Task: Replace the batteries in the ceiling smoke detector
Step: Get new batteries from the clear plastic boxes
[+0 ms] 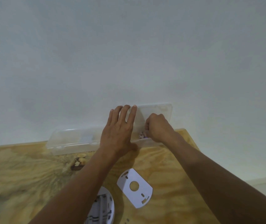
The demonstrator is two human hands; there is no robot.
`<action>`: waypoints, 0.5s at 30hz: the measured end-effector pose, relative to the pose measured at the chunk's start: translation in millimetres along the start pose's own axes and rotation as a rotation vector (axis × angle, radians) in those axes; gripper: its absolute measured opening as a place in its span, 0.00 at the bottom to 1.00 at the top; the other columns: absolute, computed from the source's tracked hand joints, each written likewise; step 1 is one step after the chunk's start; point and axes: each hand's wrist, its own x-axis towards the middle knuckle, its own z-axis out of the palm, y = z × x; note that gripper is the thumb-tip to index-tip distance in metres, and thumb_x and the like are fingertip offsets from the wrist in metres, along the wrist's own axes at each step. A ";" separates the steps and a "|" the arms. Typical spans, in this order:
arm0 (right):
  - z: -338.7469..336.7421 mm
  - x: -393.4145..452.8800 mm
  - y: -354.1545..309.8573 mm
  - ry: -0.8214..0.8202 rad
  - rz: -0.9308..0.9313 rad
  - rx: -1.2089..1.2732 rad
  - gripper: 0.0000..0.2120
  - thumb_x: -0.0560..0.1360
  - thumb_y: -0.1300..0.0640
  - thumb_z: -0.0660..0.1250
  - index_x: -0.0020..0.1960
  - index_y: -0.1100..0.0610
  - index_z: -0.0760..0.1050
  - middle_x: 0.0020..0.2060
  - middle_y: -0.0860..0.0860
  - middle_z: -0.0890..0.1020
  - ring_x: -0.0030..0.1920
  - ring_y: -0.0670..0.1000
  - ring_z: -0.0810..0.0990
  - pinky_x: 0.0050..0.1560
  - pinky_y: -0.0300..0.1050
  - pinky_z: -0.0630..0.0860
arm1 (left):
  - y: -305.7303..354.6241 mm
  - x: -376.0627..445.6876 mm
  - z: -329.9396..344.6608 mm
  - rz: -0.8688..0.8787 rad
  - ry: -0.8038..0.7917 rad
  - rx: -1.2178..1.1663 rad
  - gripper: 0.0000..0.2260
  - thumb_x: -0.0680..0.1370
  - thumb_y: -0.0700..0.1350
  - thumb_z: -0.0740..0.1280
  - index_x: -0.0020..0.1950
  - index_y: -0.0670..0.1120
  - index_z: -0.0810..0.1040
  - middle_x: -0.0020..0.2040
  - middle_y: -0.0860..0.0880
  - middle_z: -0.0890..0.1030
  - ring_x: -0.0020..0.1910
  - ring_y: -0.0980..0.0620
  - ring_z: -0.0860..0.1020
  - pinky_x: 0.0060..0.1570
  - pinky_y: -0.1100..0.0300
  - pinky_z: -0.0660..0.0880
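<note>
A clear plastic box (70, 143) lies along the far edge of a plywood table (32, 172), its lid (158, 110) raised against the white wall. My left hand (119, 128) presses flat, fingers spread, against the lid and box. My right hand (157, 127) is curled inside the box, fingers pinched at small items (141, 135) that I cannot identify. The white smoke detector body (102, 207) lies open side up near the front edge, partly hidden by my left forearm. Its white mounting plate (134, 186) lies flat beside it.
A dark knot (78, 163) marks the plywood near the box. The white wall (129, 54) rises right behind the table. The table's right edge runs diagonally under my right forearm, with floor beyond at the far right.
</note>
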 end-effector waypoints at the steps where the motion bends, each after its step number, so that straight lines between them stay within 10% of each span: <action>1: 2.2 -2.1 0.5 0.046 -0.005 -0.015 0.08 0.72 0.65 0.72 0.51 0.62 0.79 0.47 0.59 0.81 0.45 0.58 0.82 0.49 0.53 0.82 | -0.1 -0.1 -0.2 -0.001 0.002 0.001 0.60 0.61 0.64 0.80 0.82 0.44 0.51 0.78 0.42 0.60 0.75 0.41 0.54 0.78 0.44 0.59; 9: -18.9 -22.2 -2.6 0.357 -0.111 0.050 0.03 0.76 0.58 0.70 0.49 0.55 0.81 0.46 0.53 0.84 0.46 0.57 0.82 0.45 0.51 0.80 | 0.0 -0.8 0.6 -0.004 0.017 -0.016 0.60 0.61 0.63 0.80 0.82 0.45 0.51 0.78 0.42 0.60 0.75 0.41 0.54 0.78 0.43 0.58; 15: -43.9 -14.3 12.2 0.397 -0.119 -0.206 0.17 0.77 0.59 0.68 0.65 0.52 0.74 0.61 0.50 0.74 0.51 0.57 0.79 0.39 0.48 0.71 | 0.3 -4.3 3.7 -0.009 0.032 0.014 0.59 0.61 0.65 0.79 0.82 0.45 0.52 0.78 0.42 0.61 0.76 0.40 0.56 0.78 0.43 0.59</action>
